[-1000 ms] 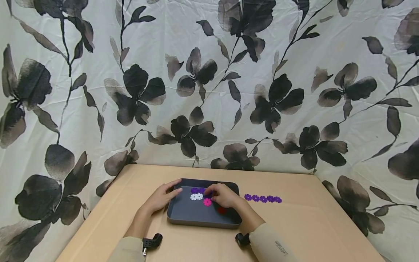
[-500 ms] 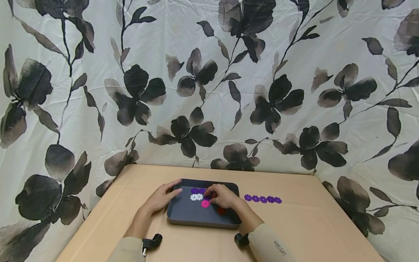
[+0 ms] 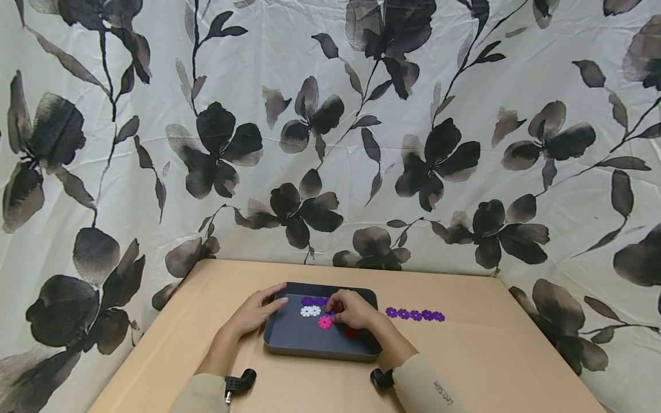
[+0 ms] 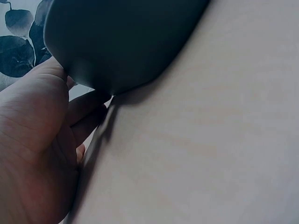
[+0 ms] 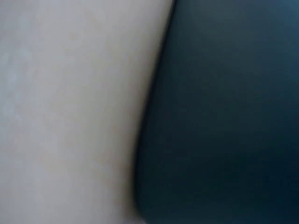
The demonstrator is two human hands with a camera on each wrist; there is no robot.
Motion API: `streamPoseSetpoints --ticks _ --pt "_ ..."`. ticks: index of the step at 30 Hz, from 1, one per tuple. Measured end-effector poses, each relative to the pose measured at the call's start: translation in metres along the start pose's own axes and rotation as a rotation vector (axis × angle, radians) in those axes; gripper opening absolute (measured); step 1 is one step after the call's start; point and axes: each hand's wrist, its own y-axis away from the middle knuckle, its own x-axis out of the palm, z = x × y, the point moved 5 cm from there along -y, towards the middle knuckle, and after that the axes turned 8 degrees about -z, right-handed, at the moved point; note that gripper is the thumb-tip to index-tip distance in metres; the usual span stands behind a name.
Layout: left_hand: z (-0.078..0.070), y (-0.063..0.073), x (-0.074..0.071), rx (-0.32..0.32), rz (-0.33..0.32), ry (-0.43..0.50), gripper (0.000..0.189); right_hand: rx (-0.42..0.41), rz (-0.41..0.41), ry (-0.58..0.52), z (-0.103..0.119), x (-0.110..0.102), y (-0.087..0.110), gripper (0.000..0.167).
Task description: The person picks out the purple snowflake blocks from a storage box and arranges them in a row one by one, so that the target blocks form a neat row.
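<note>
In the head view my left hand (image 3: 254, 311) grips the left side of a dark grey tray (image 3: 289, 339), thumb over the rim and fingers along the outside. The left wrist view shows those fingers under the tray's corner. My right hand (image 3: 353, 310) reaches into the tray with curled fingers, the fingertips down among flower-shaped discs. A purple disc (image 3: 330, 313) shows right at the fingertips; I cannot tell whether they pinch it. Close by lie a pink disc (image 3: 325, 322), white discs (image 3: 310, 311) and more purple discs (image 3: 313, 300). A red disc (image 3: 350, 332) is partly hidden below the hand.
Several purple discs (image 3: 415, 315) lie in a row on the tan tabletop (image 3: 480, 338), right of the tray. A floral cloth (image 3: 361, 143) hangs behind the table. Both wrists wear black cameras (image 3: 382, 378). The right wrist view is a blur of tray and table.
The pink disc has shifted slightly toward me and left. The right fingertips have moved a little, and more purple shows beneath them. My left hand and the tray stay put.
</note>
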Motion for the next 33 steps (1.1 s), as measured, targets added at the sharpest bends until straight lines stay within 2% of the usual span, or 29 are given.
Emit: streamPoseSetpoints --ticks 19,23,33 --pt "0.0 -0.001 0.001 0.019 0.008 0.004 0.067 -0.017 -0.006 -0.101 0.006 -0.007 0.002 0.013" --pt "0.0 -0.001 0.002 0.019 0.008 0.005 0.066 0.0 -0.033 -0.087 0.007 -0.014 0.006 0.013" --pt "-0.001 0.0 0.001 0.011 0.008 0.005 0.065 -0.003 -0.157 -0.156 0.003 -0.043 0.025 0.018"
